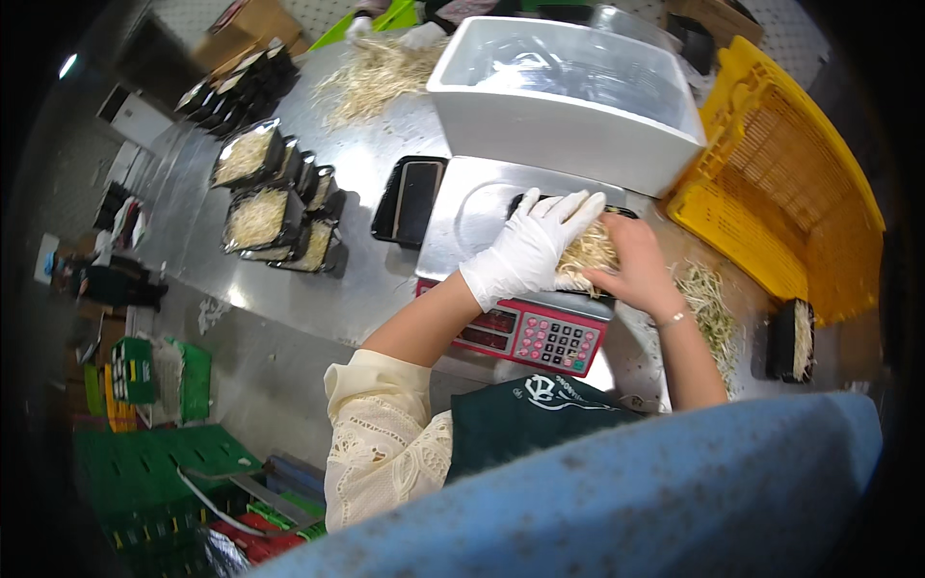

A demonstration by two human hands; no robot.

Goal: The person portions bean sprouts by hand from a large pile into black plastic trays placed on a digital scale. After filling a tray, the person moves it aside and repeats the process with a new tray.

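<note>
A black tray of bean sprouts (590, 252) sits on the metal plate of a red scale (559, 339), partly hidden under my hands. My left hand (532, 243), in a white glove, lies over the tray's left side with its fingers stretched out against the sprouts. From the right, my bare right hand (639, 266) curls around the sprouts at the tray's edge, thumb on the near side. Left of the scale's plate lies a black tray (409, 204) without sprouts. Loose sprouts (708, 313) are heaped beside my right forearm.
A white foam box (568, 135) stands behind the scale, a yellow crate (771, 173) to the right. Wrapped sprout trays (258, 220) are stacked on the left. Another person's gloved hands (421, 37) are at a far sprout heap (381, 82). A filled tray (798, 342) stands at right.
</note>
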